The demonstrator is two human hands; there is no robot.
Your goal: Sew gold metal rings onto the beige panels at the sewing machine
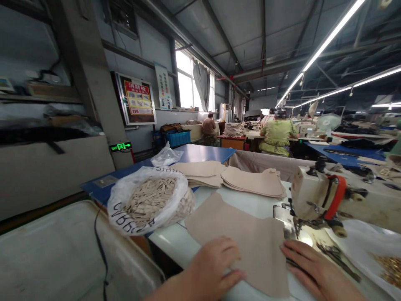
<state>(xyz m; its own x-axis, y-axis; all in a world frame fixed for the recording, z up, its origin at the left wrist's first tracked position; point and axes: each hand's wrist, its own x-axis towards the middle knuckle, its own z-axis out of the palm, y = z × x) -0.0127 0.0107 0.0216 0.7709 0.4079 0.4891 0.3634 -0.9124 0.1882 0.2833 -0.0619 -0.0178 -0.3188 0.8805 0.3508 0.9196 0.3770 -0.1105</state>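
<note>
A beige fabric panel (247, 234) with a curved cut-out lies flat on the pale sewing table, its right edge close to the sewing machine (313, 196). On the panel's lower left part rests my left hand (216, 267), fingers bent and thumb apart, with nothing gripped. My right hand (313, 267) lies at the panel's right edge, just in front of the needle area, fingers stretched out. Something dark shows between its fingers and thumb, too little to name. Behind the panel are two piles of similar pieces, a left stack (200, 171) and a right stack (253, 180).
A white plastic bag (150, 200) full of small beige strips stands at the left. Below it is a large pale bin (62, 255). Dark metal tools (335, 255) and a bag of small brass-coloured parts (390, 269) lie at the right. Co-workers (278, 133) sit farther back.
</note>
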